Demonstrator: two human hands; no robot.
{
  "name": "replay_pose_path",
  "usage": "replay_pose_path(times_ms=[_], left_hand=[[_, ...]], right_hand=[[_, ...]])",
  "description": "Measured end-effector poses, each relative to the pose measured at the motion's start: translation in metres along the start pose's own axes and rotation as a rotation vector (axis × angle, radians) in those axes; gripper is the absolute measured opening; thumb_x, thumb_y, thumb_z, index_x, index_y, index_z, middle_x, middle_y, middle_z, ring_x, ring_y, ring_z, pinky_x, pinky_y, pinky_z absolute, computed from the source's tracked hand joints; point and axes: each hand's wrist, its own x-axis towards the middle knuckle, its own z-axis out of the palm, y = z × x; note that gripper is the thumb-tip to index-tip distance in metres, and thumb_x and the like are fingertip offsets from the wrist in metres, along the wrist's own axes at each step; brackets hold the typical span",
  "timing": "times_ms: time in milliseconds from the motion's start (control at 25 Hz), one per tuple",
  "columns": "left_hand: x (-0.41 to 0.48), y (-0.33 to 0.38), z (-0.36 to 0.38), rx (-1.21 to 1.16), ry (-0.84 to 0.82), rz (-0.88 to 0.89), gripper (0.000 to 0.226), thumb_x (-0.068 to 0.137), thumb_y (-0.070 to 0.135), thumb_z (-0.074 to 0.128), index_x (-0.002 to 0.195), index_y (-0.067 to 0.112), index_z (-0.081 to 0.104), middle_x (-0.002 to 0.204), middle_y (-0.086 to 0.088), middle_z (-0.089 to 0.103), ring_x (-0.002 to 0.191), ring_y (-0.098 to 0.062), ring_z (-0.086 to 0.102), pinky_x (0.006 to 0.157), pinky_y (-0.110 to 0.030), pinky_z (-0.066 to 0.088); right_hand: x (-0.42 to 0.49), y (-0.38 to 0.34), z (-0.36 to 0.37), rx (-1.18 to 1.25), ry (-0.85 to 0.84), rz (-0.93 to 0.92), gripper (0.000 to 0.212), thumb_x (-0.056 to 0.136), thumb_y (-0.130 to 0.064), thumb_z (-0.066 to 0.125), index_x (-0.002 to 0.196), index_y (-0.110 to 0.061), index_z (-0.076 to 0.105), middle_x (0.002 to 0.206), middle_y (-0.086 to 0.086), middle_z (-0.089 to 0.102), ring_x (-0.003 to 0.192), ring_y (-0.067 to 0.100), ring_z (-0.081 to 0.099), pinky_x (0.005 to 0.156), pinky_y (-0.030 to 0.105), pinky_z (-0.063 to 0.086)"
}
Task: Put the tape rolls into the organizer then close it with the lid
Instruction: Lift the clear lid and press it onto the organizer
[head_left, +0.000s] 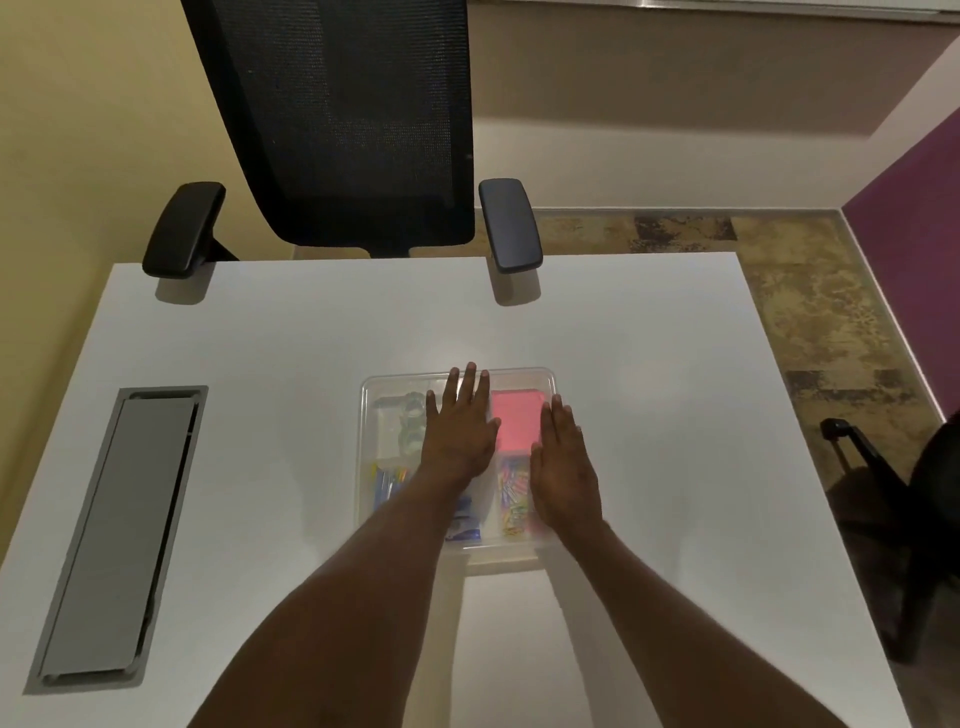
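Observation:
A clear plastic organizer (371, 415) sits at the middle of the white table, with a clear lid (535, 376) lying on top of it. Clear tape rolls (412, 426) show through the lid in the far left compartment. My left hand (460, 421) lies flat, palm down, on the lid's middle with fingers spread. My right hand (563, 457) lies flat on the lid's right side. Neither hand holds anything. A pink pad (514, 423) and coloured clips (514, 501) show between my hands.
A grey cable hatch (119, 530) is set into the white table (675, 415) at the left. A black mesh office chair (343, 124) stands against the far edge, its armrests over the tabletop. Another dark chair (919, 499) stands at the right.

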Motion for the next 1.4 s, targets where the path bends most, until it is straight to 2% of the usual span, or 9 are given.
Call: replay_pose_path(times_ms=[80,240,360,560,760,880,1080,1200,1400], left_hand=[[0.001,0.003,-0.001,0.009,-0.001,-0.014,0.071,0.109,0.044,0.035,0.166,0.020,-0.001,0.175,-0.003,-0.010,0.162,-0.027,-0.010,0.129,-0.061,0.008],[0.001,0.008,0.000,0.011,-0.013,-0.050,0.071,0.109,0.044,0.035,0.166,0.021,-0.002,0.174,-0.003,-0.012,0.162,-0.027,-0.012,0.129,-0.061,0.007],[0.001,0.008,0.002,0.010,-0.001,-0.062,0.071,0.109,0.044,0.034,0.166,0.022,-0.002,0.174,-0.003,-0.012,0.162,-0.027,-0.012,0.129,-0.061,0.006],[0.000,0.009,0.007,0.022,0.029,-0.069,0.069,0.109,0.046,0.030,0.166,0.022,-0.003,0.174,-0.003,-0.012,0.162,-0.027,-0.012,0.129,-0.061,0.005],[-0.001,0.012,0.009,0.044,0.027,-0.081,0.069,0.110,0.047,0.028,0.165,0.022,-0.006,0.174,-0.003,-0.015,0.161,-0.027,-0.015,0.129,-0.061,0.004],[-0.002,0.008,0.009,0.033,0.040,-0.073,0.069,0.110,0.046,0.029,0.165,0.023,-0.005,0.174,-0.001,-0.014,0.162,-0.024,-0.013,0.130,-0.059,0.004],[-0.007,0.007,0.000,-0.029,0.043,-0.052,0.066,0.110,0.042,0.033,0.166,0.025,0.002,0.175,-0.001,-0.010,0.162,-0.022,-0.009,0.132,-0.053,0.004],[-0.035,-0.004,0.004,-0.123,0.074,-0.041,0.061,0.111,0.038,0.028,0.166,0.023,0.005,0.175,-0.002,-0.006,0.163,-0.023,-0.006,0.132,-0.048,0.004],[-0.117,-0.057,0.039,-0.095,0.182,-0.131,0.070,0.106,0.055,0.012,0.165,0.021,-0.001,0.174,0.002,-0.010,0.161,-0.020,-0.013,0.133,-0.046,-0.002]], right_hand=[[-0.024,0.003,0.016,-0.068,0.073,-0.004,0.067,0.109,-0.045,0.011,0.157,-0.002,0.030,0.166,0.016,0.028,0.154,0.033,0.025,0.126,0.051,0.025],[-0.040,0.004,0.032,-0.075,0.120,0.065,0.064,0.105,-0.033,0.049,0.160,-0.009,0.026,0.169,0.010,0.024,0.158,0.027,0.016,0.129,0.042,0.005],[-0.037,0.009,0.035,-0.019,0.145,0.054,0.069,0.103,-0.032,0.058,0.160,-0.011,0.026,0.169,0.006,0.024,0.158,0.023,0.016,0.130,0.042,0.009],[-0.037,0.013,0.041,-0.031,0.168,0.047,0.070,0.102,-0.036,0.055,0.160,-0.012,0.025,0.169,0.006,0.023,0.158,0.024,0.017,0.126,0.049,0.026],[-0.036,0.010,0.038,-0.354,0.066,0.058,0.069,0.107,-0.047,0.028,0.163,-0.010,0.011,0.171,0.014,0.008,0.159,0.034,0.002,0.127,0.059,0.003],[-0.035,0.007,0.036,-0.401,0.081,0.040,0.067,0.107,-0.040,0.000,0.161,-0.003,0.011,0.169,0.021,0.008,0.157,0.040,0.005,0.125,0.063,0.006],[-0.043,-0.041,0.053,-0.195,0.166,-0.172,0.063,0.105,-0.037,0.052,0.155,-0.003,0.035,0.162,0.018,0.035,0.151,0.037,0.032,0.115,0.060,0.038],[-0.051,-0.057,0.062,-0.223,0.174,-0.157,0.061,0.109,-0.042,0.033,0.157,-0.004,0.030,0.162,0.020,0.035,0.151,0.039,0.030,0.118,0.063,0.033],[-0.055,-0.060,0.063,-0.210,0.125,-0.071,0.067,0.107,-0.050,0.034,0.159,-0.008,0.028,0.168,0.011,0.024,0.156,0.035,0.018,0.126,0.058,0.017]])
